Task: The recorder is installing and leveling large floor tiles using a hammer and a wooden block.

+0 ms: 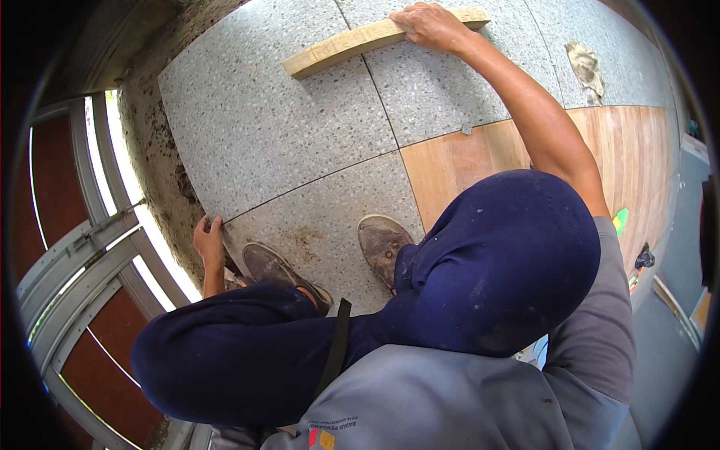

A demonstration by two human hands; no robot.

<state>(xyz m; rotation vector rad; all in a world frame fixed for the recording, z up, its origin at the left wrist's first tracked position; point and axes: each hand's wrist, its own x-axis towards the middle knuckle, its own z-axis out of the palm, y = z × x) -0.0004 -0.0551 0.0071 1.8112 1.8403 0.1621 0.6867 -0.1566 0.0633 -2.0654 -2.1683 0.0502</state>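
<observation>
My right hand (pixel 433 27) is wrapped over a length of wooden batten (pixel 345 49) near its right end. The batten lies across the far speckled grey floor tiles (pixel 274 112) and spans the joint between two of them. At the left, my left hand (pixel 210 238) is at the outer edge of the tiles, by the end of a joint. Its thumb and finger point up, slightly apart, with nothing visible between them. My shoes (pixel 384 244) stand on the near tile (pixel 337 199), which has a brown dirt smear.
A wood-patterned floor (pixel 630 150) adjoins the tiles on the right. A crumpled, dirty cloth (pixel 585 66) lies at the far right, and a small grey chip (pixel 466 129) sits near the joint. Along the left run bare dirt (pixel 150 139) and a metal gate (pixel 97 255) with brown panels.
</observation>
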